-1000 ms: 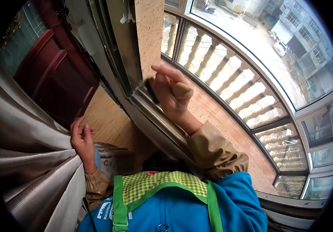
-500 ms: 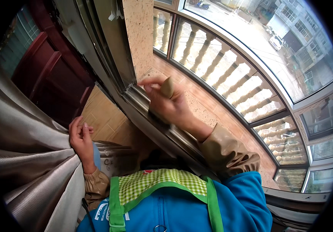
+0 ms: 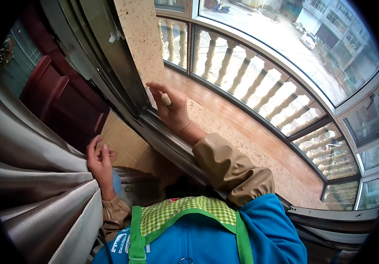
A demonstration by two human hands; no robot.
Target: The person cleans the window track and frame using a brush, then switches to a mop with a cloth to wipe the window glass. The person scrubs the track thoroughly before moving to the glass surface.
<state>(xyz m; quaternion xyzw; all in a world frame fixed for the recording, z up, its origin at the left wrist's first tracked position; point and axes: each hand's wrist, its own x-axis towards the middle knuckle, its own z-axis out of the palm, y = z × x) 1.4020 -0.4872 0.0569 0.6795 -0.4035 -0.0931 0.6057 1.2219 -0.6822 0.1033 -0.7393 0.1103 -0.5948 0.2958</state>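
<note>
Holding: right hand (image 3: 172, 112), closed round a pale handle (image 3: 166, 100), one finger extended toward the wall (image 3: 139, 39); the handle's rounded end shows, its other end hidden by the hand.
Track (image 3: 168, 137): metal, running diagonally just beside the right hand and handle, its upper end meeting the frame (image 3: 125, 72).
Left hand (image 3: 100, 166): fingers loosely spread and bent, beside the curtain (image 3: 40, 169); contact cannot be told.
Door (image 3: 68, 99): dark red, beyond the left hand.
</note>
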